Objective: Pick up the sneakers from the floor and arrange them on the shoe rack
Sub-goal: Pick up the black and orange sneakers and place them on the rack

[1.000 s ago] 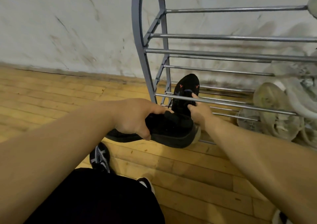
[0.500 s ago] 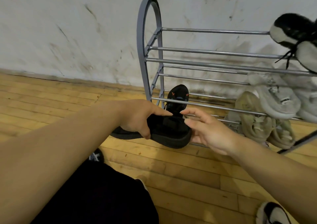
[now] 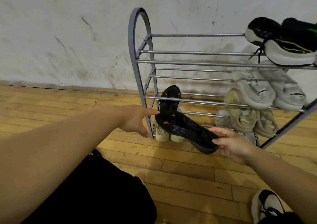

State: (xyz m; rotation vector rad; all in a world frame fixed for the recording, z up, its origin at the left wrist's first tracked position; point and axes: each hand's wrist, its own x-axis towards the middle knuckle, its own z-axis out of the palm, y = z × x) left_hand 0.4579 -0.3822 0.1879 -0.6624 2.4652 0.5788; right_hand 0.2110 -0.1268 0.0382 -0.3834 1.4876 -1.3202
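A grey metal shoe rack [image 3: 145, 79] stands against the wall. One black sneaker with red marks [image 3: 170, 95] leans on its lower left bars. A second black sneaker [image 3: 187, 129] is tilted in front of the rack, toe up by the first one. My right hand [image 3: 229, 144] grips its heel from below and behind. My left hand [image 3: 135, 119] reaches out with straight fingers, and its fingertip touches the black sneakers near the rack's left post. Another sneaker, black and white [image 3: 267, 205], lies on the floor at the bottom right.
Black-and-white sneakers [image 3: 283, 41] sit on the top shelf, white ones [image 3: 267, 90] on the middle shelf, beige ones [image 3: 245, 120] lower down. A beige pair [image 3: 162, 133] sits at the rack's left foot. Wooden floor [image 3: 51, 107] runs left; my dark-clad knee [image 3: 96, 189] fills the lower left.
My left hand has let go of the second black sneaker and opened. My right hand has taken the sneaker by its heel, and the sneaker has swung round towards the rack.
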